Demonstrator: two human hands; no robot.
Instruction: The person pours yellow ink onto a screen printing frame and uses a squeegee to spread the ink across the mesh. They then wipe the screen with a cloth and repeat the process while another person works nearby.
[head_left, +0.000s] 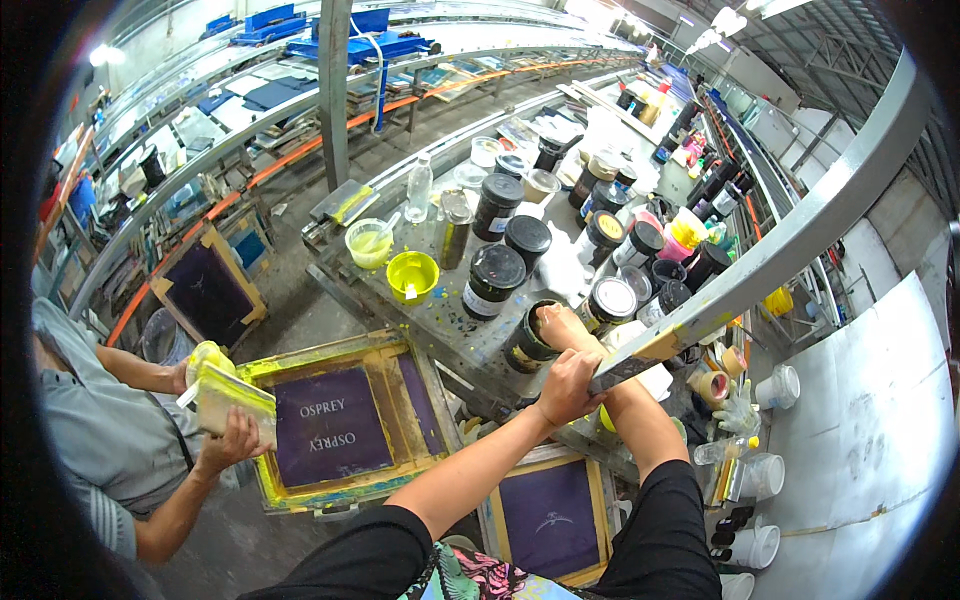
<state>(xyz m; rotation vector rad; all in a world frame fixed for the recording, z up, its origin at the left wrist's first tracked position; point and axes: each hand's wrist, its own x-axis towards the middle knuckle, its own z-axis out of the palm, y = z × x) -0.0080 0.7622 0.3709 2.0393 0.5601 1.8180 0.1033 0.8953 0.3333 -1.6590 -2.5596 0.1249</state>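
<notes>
My right hand [562,327] reaches down into the mouth of a black plastic jar [526,350] near the table's front edge. Its fingers are hidden inside. My left hand [569,388] is closed beside my right forearm, close to the lower end of a grey metal beam [655,345]. What its fingers hold, if anything, I cannot make out. Around the jar stand other black lidded jars [493,280] and a jar with a white lid [611,298]. Farther left on the table are a yellow-green bowl [412,276] and a tub of pale yellow ink [369,244] with a stirrer.
At left, another person [130,420] holds a yellow-stained squeegee [232,402] and a yellow container over a printing screen [445,400]. A second screen [601,480] lies below my arms. A clear bottle [419,190], tape rolls [710,386] and white buckets [765,475] stand around.
</notes>
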